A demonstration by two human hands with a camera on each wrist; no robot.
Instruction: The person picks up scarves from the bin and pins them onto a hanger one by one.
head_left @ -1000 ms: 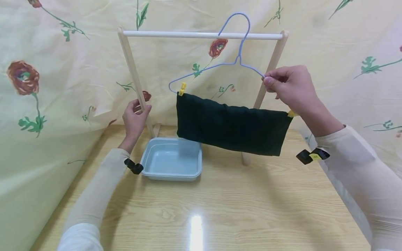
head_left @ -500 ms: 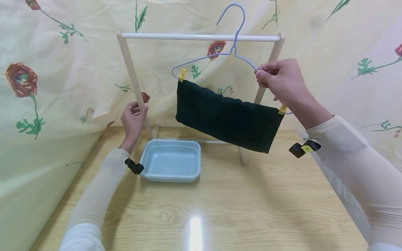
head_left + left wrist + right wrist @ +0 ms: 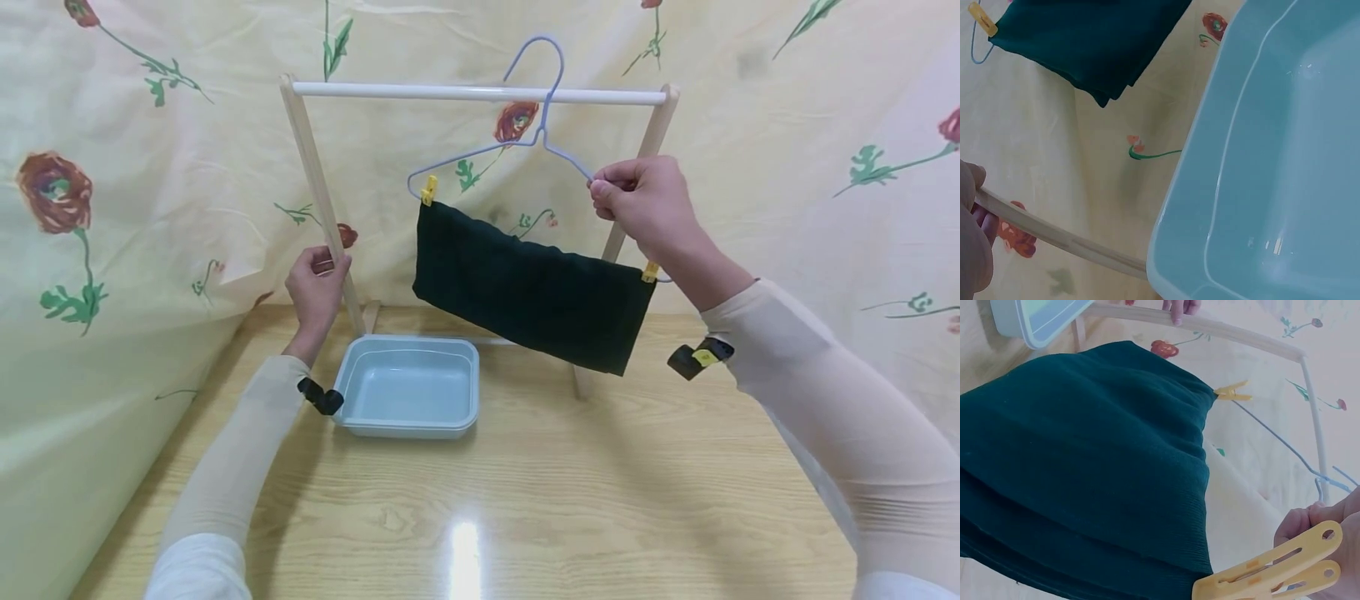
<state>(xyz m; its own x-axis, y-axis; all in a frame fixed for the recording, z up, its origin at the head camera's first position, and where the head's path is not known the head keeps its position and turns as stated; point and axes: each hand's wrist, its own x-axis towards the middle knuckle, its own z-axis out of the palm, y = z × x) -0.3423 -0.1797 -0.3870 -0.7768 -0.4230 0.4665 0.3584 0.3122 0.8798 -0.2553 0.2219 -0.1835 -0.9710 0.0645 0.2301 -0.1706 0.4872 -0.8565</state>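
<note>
My right hand (image 3: 648,204) pinches the right arm of a blue wire hanger (image 3: 480,152) between thumb and fingers. From the hanger hangs a folded dark green cloth (image 3: 525,283), fastened by a yellow clothespin (image 3: 428,190) at its left corner and another clothespin (image 3: 1272,569) at its right, large in the right wrist view. The hanger's hook stands up around the level of the white rail (image 3: 420,92), overlapping it in the head view. With thumb and fingers my left hand (image 3: 318,287) grips the left wooden post (image 3: 318,179) of the rack.
A light blue plastic basin (image 3: 408,429) sits on the wooden table (image 3: 375,517) at the foot of the left post. The right post (image 3: 654,133) rises behind the hanger. A flowered curtain (image 3: 787,217) surrounds the table at the back and left.
My right hand has carried the hanger and cloth leftward; the hook rose, then came down again to the rail's level. My left hand stays on the post.
</note>
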